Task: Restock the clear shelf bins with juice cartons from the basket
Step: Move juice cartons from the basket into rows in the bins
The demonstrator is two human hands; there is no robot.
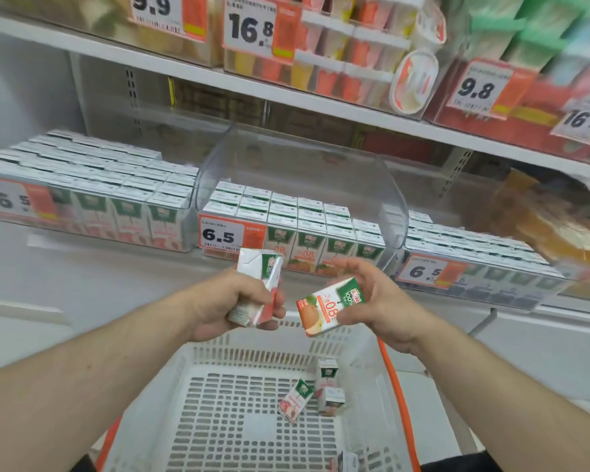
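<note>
At frame centre, the left hand (225, 301) grips an upright juice carton (258, 287); the right hand (378, 301) pinches a tilted carton (329, 306). Both are above the white basket (198, 362), below the middle clear bin (394, 206).

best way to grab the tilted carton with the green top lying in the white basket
Pinch the tilted white juice carton with the green top across its two long narrow sides, coming straight down from above: it lies leaning on the white slotted plastic basket floor, broad face up, sides apparently free.
</note>
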